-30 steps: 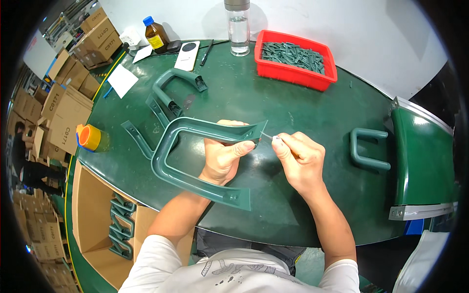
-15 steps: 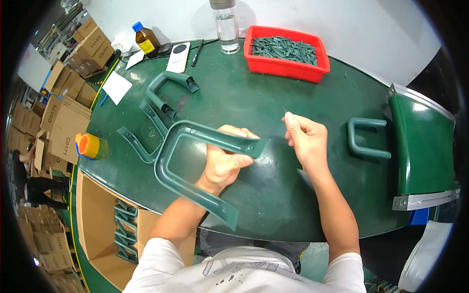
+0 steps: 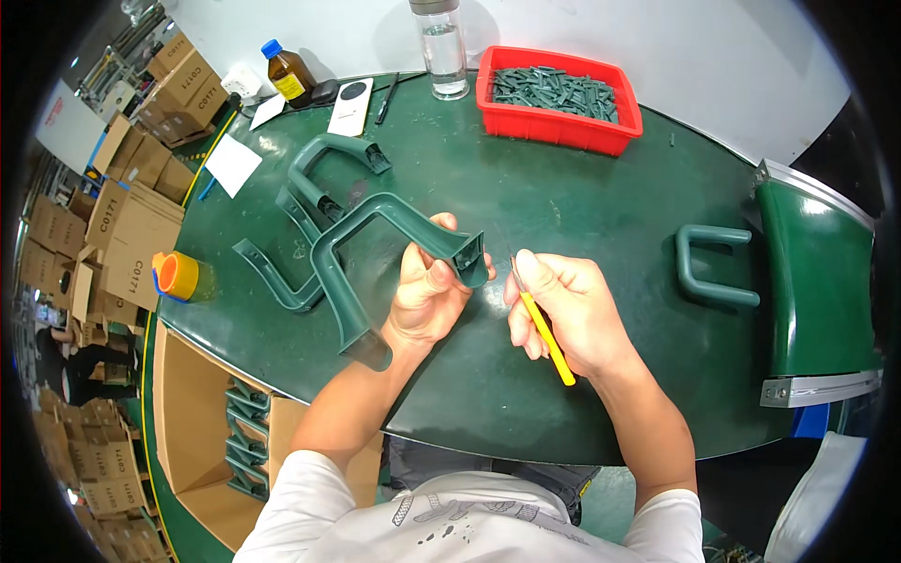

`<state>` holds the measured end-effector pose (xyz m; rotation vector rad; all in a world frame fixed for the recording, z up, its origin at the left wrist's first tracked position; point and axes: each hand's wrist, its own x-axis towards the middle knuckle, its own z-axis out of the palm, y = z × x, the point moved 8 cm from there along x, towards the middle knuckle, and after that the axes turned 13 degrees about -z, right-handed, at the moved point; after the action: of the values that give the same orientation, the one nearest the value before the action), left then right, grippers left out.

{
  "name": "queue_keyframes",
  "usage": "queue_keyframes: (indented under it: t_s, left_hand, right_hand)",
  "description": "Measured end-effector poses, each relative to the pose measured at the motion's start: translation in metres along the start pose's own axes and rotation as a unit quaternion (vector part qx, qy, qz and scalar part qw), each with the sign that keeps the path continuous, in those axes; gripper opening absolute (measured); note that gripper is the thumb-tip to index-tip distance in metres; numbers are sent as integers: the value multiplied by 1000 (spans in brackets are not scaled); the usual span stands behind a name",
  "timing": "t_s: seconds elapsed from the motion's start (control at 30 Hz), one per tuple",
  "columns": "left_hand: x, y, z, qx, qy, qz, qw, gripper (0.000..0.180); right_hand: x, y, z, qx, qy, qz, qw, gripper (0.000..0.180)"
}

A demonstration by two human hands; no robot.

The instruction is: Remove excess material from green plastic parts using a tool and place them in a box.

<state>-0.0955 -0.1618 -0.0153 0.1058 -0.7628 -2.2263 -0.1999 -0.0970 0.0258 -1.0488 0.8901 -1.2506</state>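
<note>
My left hand [image 3: 427, 296] is closed around one end of a dark green U-shaped plastic handle [image 3: 335, 272], lifted over the table and tilted so its hollow end faces my right hand. Between the thumb and fingers of my right hand [image 3: 568, 305] is a yellow-handled craft knife [image 3: 547, 340]. Its thin metal tip points up toward the held end, with a small gap between them. Behind the held piece, a similar U-shaped handle [image 3: 340, 145] and a partly hidden green handle piece [image 3: 272, 280] lie on the table.
A red bin [image 3: 554, 133] of small green strips stands at the back. Near it are a glass water bottle [image 3: 443, 56] and a brown bottle [image 3: 289, 75]. Another handle [image 3: 690, 267] lies beside a green conveyor [image 3: 821, 281]. A carton [image 3: 192, 413] of handles is at lower left.
The green handle has turned in my left hand, bringing its hollow end toward the right. My right hand has moved down and toward it, and the yellow knife handle now shows.
</note>
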Motion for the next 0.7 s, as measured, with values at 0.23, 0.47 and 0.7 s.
queue_keyframes:
  t_s: [0.23,0.47,0.7]
  left_hand:
    - [-1,0,0,7,14,0,1000,54]
    - [0,2,1,29,30,-1,999,56]
    - [0,7,-8,175,99,21,979,52]
  right_hand:
    - [0,0,1,-42,-2,0,999,42]
    - [0,-2,1,-54,-4,-6,999,42]
    - [-3,-5,11,-168,-48,-27,984,40]
